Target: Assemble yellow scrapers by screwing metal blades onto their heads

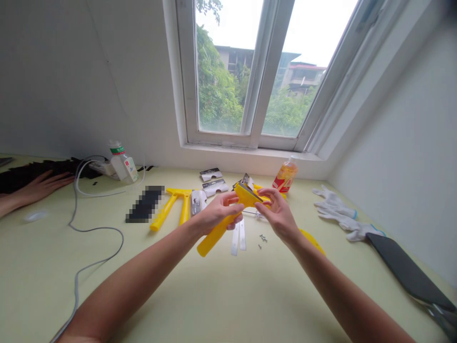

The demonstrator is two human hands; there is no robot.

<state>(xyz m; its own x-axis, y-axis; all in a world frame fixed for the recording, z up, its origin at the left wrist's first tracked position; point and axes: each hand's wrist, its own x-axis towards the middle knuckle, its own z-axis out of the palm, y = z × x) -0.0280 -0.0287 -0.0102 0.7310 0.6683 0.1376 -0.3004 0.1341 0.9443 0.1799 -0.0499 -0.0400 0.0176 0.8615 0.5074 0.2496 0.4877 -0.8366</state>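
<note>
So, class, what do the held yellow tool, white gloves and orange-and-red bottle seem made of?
Yellow tool: probably hard, smooth plastic; even colour, soft sheen.
White gloves: likely matt knitted fabric; they lie limp and rumpled.
Bottle: glossy, see-through, probably plastic, though glass is possible; orange shows through.

A wide window [260, 71] with a pale frame was set in the wall [139, 95] behind the table [214, 305]. Through its glass one could see green trees [216, 88], some buildings [305, 76] and a very bright white sky [317, 28]. The back wall looked grey and shaded at the left, while the plain right wall [403, 157] was lighter. The table had a smooth, pale yellow-green top.
</note>
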